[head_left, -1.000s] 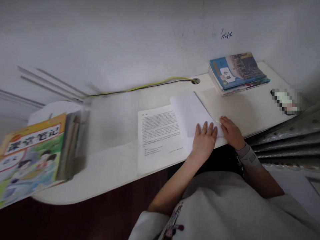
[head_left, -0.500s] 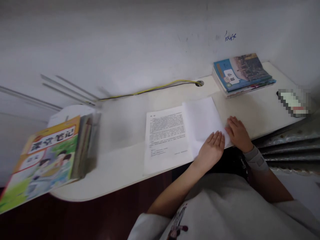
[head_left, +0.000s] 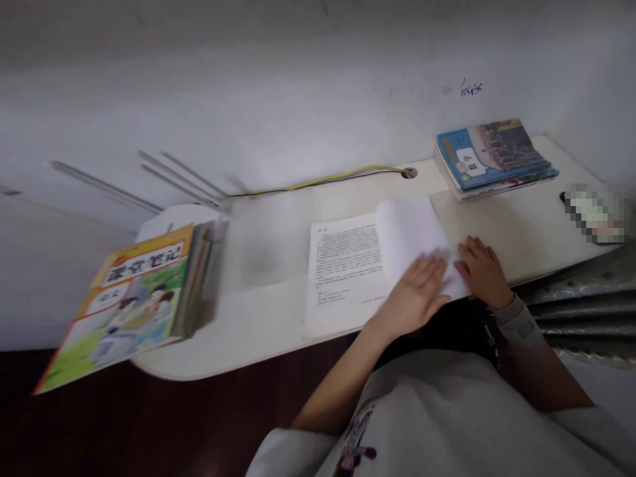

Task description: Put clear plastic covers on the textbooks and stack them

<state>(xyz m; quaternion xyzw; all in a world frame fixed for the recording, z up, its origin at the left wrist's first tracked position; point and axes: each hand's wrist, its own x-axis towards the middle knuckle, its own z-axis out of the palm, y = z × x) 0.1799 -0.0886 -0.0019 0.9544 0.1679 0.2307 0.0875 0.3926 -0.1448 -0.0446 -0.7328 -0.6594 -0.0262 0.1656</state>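
An open book point(head_left: 345, 265) lies on the white desk near its front edge, with a printed left page and a blank right page point(head_left: 410, 228). My left hand point(head_left: 415, 291) lies over the lower part of the blank page, fingers stretched out and slightly blurred, the thumb apart. Beside the page's right edge, my right hand point(head_left: 481, 268) rests flat with its fingers extended; whether its thumb side touches the paper I cannot tell. A grey band point(head_left: 514, 321) is around the right wrist. Neither hand grips anything.
Stacked books point(head_left: 497, 156) sit at the back right, with a pixelated phone-like object point(head_left: 593, 215) farther right. At the left stands a row of books point(head_left: 196, 285) behind a colourful workbook point(head_left: 134, 305). A yellow and black cable point(head_left: 322, 180) runs along the wall into a desk hole point(head_left: 409, 173).
The camera view has shifted, so the desk items appear farther right. My left hand has slid a little across the blank page, its thumb now spread out. The right hand stays beside the book.
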